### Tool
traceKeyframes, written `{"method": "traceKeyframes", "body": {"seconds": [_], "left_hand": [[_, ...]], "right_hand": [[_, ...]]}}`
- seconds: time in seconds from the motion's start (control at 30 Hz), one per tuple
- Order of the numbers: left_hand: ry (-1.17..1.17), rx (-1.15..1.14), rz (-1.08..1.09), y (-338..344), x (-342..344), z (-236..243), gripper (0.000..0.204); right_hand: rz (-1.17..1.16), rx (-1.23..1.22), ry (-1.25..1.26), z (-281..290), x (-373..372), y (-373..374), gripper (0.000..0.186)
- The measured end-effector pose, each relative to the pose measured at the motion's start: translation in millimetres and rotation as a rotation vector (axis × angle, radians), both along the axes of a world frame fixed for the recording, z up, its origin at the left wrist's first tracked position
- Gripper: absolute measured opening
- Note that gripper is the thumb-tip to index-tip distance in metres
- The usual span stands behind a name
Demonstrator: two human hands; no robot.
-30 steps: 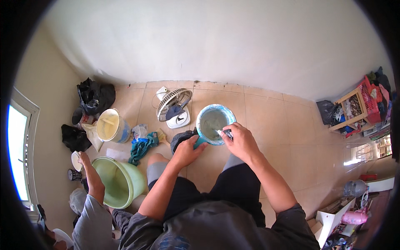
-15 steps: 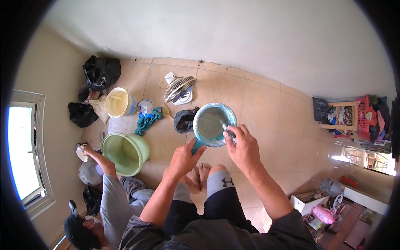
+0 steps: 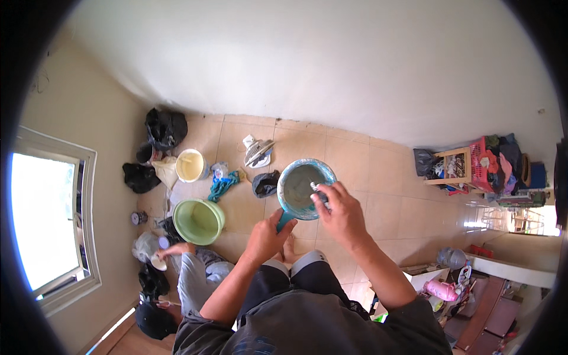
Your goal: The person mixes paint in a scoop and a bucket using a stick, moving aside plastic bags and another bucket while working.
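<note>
My left hand is wrapped round the teal handle of a paint-stained round dipper, held out in front of me above the floor. Smooth grey paste covers the inside of the dipper. At its right rim, my right hand is closed on a small tool with a thin metal shaft. The tool's lower end points into the paste, and its tip cannot be made out.
A green tub, a cream bucket, a teal cloth, black bags and a fan are on the tiled floor. At lower left a co-worker holds a pale, flat item. Shelves with clothes stand right.
My view has tilted up, showing more wall. My hands still hold the dipper and tool at its rim. The co-worker's hand with the pale item has moved down beside the bags.
</note>
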State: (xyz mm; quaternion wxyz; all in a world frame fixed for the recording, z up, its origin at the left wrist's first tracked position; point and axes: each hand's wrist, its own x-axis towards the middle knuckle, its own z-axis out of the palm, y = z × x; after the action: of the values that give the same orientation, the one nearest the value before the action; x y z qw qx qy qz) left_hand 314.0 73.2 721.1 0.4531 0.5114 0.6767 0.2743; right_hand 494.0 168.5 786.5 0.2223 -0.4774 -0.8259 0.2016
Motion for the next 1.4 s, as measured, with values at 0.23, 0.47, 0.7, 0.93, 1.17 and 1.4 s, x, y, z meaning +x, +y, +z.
{"method": "traceKeyframes", "body": {"seconds": [0.23,0.47,0.7,0.93,1.17,1.4], "left_hand": [[-0.028,0.106,-0.040,14.6,-1.4,53.4,0.039],[0.009,0.197,-0.012,40.9,16.5,69.3,0.037],[0.029,0.126,0.068,83.1,46.7,85.0,0.036],[0.063,0.073,0.168,136.3,76.5,78.8,0.035],[0.004,0.026,0.190,173.1,83.5,85.8,0.040],[-0.133,0.024,0.141,195.8,42.2,79.3,0.040]], "right_hand": [[-0.001,-0.131,0.015,64.6,22.8,-7.5,0.021],[0.085,-0.099,0.039,73.0,22.1,30.9,0.022],[0.065,-0.067,0.057,69.3,54.3,99.7,0.020],[0.347,-0.212,0.107,68.3,70.4,163.3,0.020],[0.211,-0.052,0.160,61.7,75.5,213.7,0.019],[0.349,0.006,-0.017,88.4,64.3,212.6,0.023]]}}
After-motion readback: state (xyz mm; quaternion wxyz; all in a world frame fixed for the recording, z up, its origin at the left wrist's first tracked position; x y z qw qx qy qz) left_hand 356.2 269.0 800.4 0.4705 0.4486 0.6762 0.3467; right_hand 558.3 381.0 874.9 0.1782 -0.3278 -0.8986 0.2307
